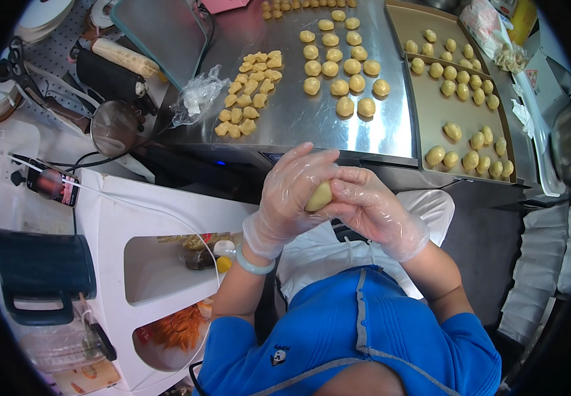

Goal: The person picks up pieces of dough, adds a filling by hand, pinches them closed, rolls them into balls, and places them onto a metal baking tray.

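Note:
My left hand, in a clear plastic glove, cups a smooth yellow dough ball in front of my lap, near the table's edge. My right hand, gloved likewise, has its fingertips against the ball's right side. Beyond them on the steel table, flattened, irregular dough pieces lie in rows at the left. Rounder dough balls stand in rows at the centre. Gold baking trays at the right bear several smooth, oval balls.
Crumpled plastic film lies by the table's left corner, beside a teal-edged board. A sieve and black scissors are farther left. A white shelf unit and a dark blue jug stand at my left.

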`<state>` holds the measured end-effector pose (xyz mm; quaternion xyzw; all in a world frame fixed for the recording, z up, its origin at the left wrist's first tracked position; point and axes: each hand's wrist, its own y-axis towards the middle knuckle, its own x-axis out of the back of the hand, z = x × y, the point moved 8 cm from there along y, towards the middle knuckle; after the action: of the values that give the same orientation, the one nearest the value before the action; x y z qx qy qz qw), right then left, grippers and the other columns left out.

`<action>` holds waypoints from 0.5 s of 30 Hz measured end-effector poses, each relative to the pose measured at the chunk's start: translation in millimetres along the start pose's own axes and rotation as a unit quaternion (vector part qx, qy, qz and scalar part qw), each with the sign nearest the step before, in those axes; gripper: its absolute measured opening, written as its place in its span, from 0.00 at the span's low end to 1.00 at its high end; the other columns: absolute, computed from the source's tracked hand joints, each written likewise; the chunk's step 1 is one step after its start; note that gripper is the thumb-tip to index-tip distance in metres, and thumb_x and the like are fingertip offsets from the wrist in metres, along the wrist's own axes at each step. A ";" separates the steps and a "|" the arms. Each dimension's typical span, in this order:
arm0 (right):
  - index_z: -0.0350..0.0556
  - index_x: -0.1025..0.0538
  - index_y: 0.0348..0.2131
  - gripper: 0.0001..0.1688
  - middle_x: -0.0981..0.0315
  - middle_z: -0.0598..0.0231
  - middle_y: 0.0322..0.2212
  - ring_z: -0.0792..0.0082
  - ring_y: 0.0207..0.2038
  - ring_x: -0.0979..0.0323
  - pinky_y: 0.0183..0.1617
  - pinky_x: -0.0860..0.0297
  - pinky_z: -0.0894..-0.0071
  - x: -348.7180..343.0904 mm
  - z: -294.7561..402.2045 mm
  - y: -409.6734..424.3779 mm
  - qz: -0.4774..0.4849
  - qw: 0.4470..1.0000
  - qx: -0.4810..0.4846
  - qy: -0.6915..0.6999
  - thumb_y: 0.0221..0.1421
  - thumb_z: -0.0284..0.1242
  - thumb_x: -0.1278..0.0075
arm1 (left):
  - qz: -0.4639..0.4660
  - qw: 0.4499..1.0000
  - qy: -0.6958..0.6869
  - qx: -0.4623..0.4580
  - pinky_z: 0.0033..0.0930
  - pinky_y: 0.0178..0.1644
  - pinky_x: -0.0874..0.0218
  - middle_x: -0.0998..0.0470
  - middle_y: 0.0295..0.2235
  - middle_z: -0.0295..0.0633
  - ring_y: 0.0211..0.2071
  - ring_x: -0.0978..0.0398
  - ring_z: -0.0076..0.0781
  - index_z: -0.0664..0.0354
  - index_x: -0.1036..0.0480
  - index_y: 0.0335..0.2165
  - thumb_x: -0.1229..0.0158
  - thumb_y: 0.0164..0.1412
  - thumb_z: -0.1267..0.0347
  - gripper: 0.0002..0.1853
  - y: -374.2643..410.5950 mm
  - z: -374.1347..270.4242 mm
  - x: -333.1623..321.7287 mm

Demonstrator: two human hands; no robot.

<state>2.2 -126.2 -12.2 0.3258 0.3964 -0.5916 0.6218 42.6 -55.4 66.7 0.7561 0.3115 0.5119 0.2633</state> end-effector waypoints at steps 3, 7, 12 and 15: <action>0.30 0.29 0.45 0.19 0.28 0.52 0.41 0.69 0.43 0.28 0.46 0.30 0.73 6.6 8.2 0.5 -0.050 0.997 0.053 -0.033 0.56 0.25 0.49 | -0.063 0.995 -0.015 0.081 0.37 0.49 0.36 0.26 0.43 0.48 0.41 0.24 0.40 0.64 0.33 0.46 0.36 0.50 0.61 0.28 0.1 4.6 3.7; 0.38 0.25 0.42 0.16 0.26 0.56 0.39 0.69 0.43 0.28 0.48 0.31 0.70 2.1 38.1 -13.4 -0.121 0.903 0.218 -0.350 0.51 0.24 0.45 | -0.121 0.883 -0.291 0.349 0.30 0.49 0.37 0.26 0.44 0.47 0.43 0.27 0.30 0.67 0.35 0.51 0.37 0.52 0.60 0.31 -42.1 36.9 -9.0; 0.47 0.22 0.34 0.17 0.24 0.65 0.34 0.67 0.40 0.27 0.50 0.34 0.62 -42.2 50.6 -32.6 -0.063 0.594 0.423 -0.681 0.39 0.29 0.36 | -0.032 0.742 -0.512 0.432 0.22 0.48 0.40 0.27 0.42 0.38 0.41 0.31 0.19 0.69 0.35 0.51 0.45 0.59 0.57 0.29 -53.1 33.2 -38.3; 0.48 0.22 0.31 0.20 0.24 0.69 0.32 0.66 0.39 0.29 0.47 0.35 0.63 -46.8 50.9 -33.6 -0.034 0.541 0.447 -0.712 0.33 0.33 0.35 | -0.022 0.693 -0.577 0.433 0.22 0.48 0.40 0.27 0.42 0.38 0.42 0.31 0.20 0.67 0.35 0.51 0.46 0.59 0.56 0.29 -54.4 26.7 -45.7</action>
<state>-25.0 -151.3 55.2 0.0197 -0.4815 -0.7504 0.4525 43.7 -55.1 -9.2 0.9258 0.3024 -0.2221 0.0465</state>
